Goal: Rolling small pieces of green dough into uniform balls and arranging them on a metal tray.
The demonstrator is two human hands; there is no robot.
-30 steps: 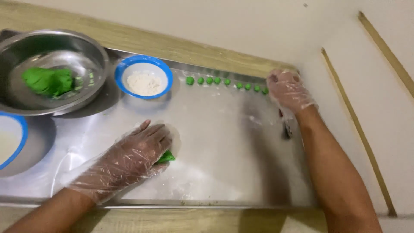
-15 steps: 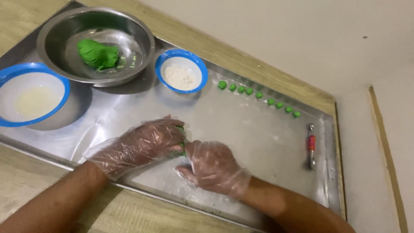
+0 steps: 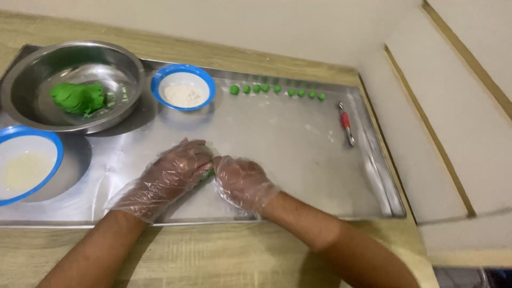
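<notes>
Dough, a small green piece, sits pinched between the two gloved hands on the near middle of the metal tray, only a sliver of it showing between the fingers. The left hand curls over it from the left, fingers bent down onto it; the right hand presses in from the right, its fingers closed against the same piece. Both wear thin clear plastic gloves.

It looks soft and light, likely to squash or smear under a firm squeeze and perhaps to cling to the gloves, so a gentle hold from both sides with the fingertips suits it best.

Along the far edge of the tray a row of small green balls lies in a line. To its left stands a blue-rimmed bowl of white powder, and further left a steel bowl holds a larger lump of green dough. Another blue-rimmed bowl with pale liquid stands at the near left. A small red-handled tool lies well apart on the right.
</notes>
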